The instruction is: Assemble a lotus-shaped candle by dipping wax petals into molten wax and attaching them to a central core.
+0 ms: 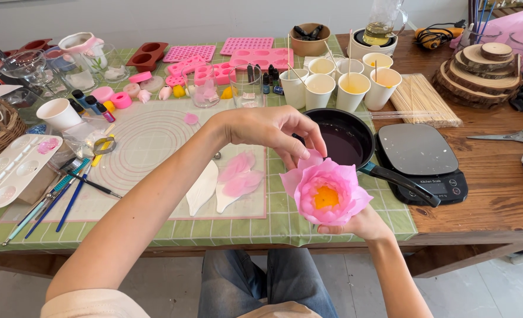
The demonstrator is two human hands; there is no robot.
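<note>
Right hand (pixel 361 227) cupping pink flower (pixel 327 191) from below, left hand (pixel 273 131) pinching its top petal

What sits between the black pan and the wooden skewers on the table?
In the head view, a black kitchen scale lies between the black pan and the wooden skewers; its top plate is bare.
</note>
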